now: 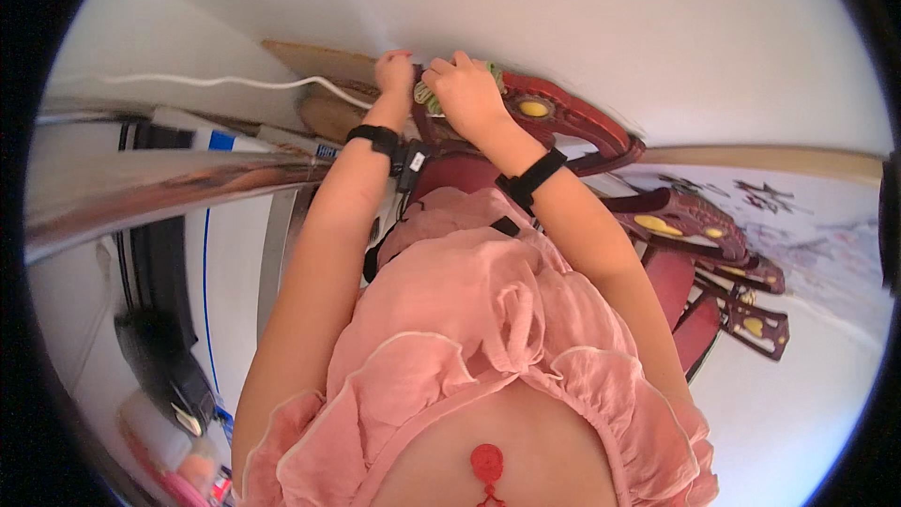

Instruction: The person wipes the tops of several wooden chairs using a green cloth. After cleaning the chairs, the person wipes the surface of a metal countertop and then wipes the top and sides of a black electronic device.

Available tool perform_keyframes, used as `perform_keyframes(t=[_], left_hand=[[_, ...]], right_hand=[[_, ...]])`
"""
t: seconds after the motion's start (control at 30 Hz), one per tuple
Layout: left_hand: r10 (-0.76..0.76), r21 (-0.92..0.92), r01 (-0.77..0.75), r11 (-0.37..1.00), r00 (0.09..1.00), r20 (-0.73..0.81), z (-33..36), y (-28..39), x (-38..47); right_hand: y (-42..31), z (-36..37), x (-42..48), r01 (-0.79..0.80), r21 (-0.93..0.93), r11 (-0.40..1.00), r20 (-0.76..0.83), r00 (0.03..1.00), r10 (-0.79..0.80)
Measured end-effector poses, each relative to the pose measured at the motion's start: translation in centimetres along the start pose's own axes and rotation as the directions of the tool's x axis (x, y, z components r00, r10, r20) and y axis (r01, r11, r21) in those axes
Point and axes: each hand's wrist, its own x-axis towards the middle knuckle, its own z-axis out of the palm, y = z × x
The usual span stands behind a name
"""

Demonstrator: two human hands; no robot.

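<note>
My right hand (461,88) is closed on a green patterned cloth (427,96), which shows on both sides of it against the top of a carved, dark red wooden chair back (588,116). Just left of it, my left hand (395,74) has its fingers curled near the left end of the chair's top; whether it grips anything cannot be made out. A black strap circles each wrist. A small black device (413,163) with a white label hangs by my left wrist.
A white cable (232,81) runs in from the left towards my left forearm. A shiny rounded metal surface (176,190) lies at left. More carved chairs with red seats (669,278) stand at right, by the wall.
</note>
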Motion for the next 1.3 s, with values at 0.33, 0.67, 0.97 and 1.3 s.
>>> perform_keyframes(t=[0.33,0.67,0.97,1.3], left_hand=[[0.092,0.099,-0.085,0.991,0.994,-0.066,-0.5,-0.6,0.6],[0.089,0.035,-0.086,0.996,0.992,-0.089,-1.0,-0.6,1.1],[0.107,0.071,-0.1,0.992,0.989,-0.098,-0.8,-0.6,0.9],[0.082,0.099,-0.077,0.992,0.995,-0.051,-1.2,-0.3,0.5]], right_hand=[[6.5,-5.2,-12.5,-0.363,0.259,0.895,-0.192,0.889,0.416],[12.3,-7.1,-24.3,-0.775,0.411,0.48,-0.244,0.413,0.877],[12.7,-6.5,-21.0,-0.798,0.456,0.394,-0.172,0.355,0.919],[15.4,-7.5,-21.1,-0.884,0.299,0.36,0.061,0.394,0.917]])
